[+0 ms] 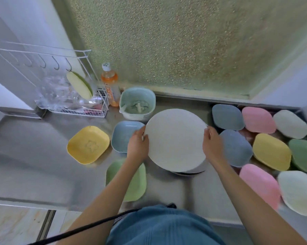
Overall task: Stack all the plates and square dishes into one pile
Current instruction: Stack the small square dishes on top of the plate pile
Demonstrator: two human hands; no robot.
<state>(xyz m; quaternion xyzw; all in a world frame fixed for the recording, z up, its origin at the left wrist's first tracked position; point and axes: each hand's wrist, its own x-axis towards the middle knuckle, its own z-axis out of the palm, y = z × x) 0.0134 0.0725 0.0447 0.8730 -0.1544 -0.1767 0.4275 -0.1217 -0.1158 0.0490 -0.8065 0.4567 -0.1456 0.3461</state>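
A large round white plate (pixel 175 138) is held tilted above the steel counter, over other round plates (pixel 193 171) whose edges peek out below it. My left hand (pixel 137 145) grips its left rim and my right hand (pixel 212 144) grips its right rim. Left of the plate lie a blue square dish (pixel 122 135), a yellow square dish (pixel 88 145) and a green square dish (pixel 136 183), partly hidden by my left forearm. On the right, several upside-down square dishes (pixel 271 152) in blue, pink, white, yellow and green lie side by side.
A pale green strainer basket (pixel 137 103) and an orange bottle (pixel 111 85) stand at the back of the counter (pixel 34 156). A wire rack (pixel 78 106) with plastic bags and hooks sits at the back left. The counter's front edge runs along the lower left.
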